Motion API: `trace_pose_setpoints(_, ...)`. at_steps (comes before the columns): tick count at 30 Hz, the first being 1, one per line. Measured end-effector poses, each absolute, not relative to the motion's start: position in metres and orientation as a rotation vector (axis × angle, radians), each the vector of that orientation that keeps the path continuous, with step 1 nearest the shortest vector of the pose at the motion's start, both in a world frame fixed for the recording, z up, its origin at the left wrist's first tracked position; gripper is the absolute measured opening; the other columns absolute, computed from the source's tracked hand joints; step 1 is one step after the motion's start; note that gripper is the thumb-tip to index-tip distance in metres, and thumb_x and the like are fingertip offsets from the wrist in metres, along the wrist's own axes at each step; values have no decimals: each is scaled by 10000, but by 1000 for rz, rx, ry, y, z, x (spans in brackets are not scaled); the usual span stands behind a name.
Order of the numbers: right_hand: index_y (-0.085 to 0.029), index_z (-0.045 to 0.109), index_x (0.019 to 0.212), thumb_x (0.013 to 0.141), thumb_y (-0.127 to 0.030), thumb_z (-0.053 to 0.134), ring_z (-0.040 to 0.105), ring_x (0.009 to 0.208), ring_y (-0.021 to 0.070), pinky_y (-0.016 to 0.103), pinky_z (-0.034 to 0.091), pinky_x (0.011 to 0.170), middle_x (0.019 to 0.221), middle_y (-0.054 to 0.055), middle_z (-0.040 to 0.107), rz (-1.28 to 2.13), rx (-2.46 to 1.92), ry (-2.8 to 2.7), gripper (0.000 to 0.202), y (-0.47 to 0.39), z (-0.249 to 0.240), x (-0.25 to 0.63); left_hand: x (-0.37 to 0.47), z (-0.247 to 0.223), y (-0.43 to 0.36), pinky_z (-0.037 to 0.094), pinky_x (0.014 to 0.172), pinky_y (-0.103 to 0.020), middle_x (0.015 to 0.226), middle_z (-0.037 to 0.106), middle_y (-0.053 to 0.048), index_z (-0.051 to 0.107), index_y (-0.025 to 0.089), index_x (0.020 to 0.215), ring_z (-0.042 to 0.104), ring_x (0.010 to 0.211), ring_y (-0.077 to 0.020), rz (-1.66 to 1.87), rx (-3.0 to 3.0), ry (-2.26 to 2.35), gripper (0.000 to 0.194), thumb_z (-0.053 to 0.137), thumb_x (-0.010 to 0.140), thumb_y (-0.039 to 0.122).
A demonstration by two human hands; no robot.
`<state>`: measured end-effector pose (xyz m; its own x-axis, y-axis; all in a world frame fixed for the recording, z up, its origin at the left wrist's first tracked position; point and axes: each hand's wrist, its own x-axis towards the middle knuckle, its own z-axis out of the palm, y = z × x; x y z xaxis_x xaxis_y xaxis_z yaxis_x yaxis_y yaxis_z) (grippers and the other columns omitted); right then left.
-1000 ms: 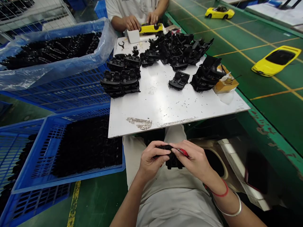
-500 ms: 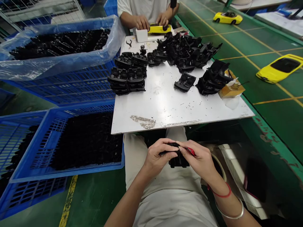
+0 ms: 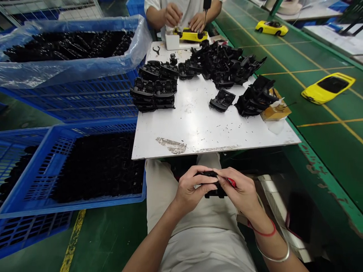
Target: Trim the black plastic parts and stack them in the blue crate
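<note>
Over my lap, in front of the table's near edge, I hold a black plastic toy car interior (image 3: 215, 193) between both hands. My left hand (image 3: 190, 189) is closed on its left side, thumb below and fingers above. My right hand (image 3: 240, 190) pinches it from the right, fingertips meeting the left ones near its top edge. A red handle end (image 3: 231, 182) sticks out of my right hand; the rest of that tool is hidden. Much of the interior is covered by my fingers. Similar interiors lie on the white table (image 3: 193, 124): one single piece (image 3: 222, 100) and a stack (image 3: 154, 96).
More interiors form a heap (image 3: 215, 60) and a right-hand stack (image 3: 253, 98) beside a small yellow box (image 3: 275, 112). Blue crates (image 3: 96, 206) of black parts stand left. Yellow toy cars (image 3: 329, 87) sit on the green belt at right. Opposite, a co-worker's hand (image 3: 198, 22) rests on a yellow car.
The view has shifted slightly. My hands keep their grip on the interior, with only small finger movement. Across the table, one co-worker's hand has lifted off the yellow car.
</note>
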<state>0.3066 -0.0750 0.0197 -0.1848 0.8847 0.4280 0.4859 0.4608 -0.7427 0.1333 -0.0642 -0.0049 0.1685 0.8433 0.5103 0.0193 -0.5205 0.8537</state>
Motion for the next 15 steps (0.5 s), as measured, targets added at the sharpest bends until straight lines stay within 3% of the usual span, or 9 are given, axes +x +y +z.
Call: trace_pose_setpoints(15, -259, 728, 1067, 917, -159, 569, 661, 715, 160, 295, 554, 638, 849, 37, 736, 576, -1178, -1779, 240, -75, 13, 313, 149, 3, -74, 589, 828, -340, 1021, 705, -86, 707, 201, 891, 697, 943, -198, 1426, 1630, 981, 49, 697, 863, 239)
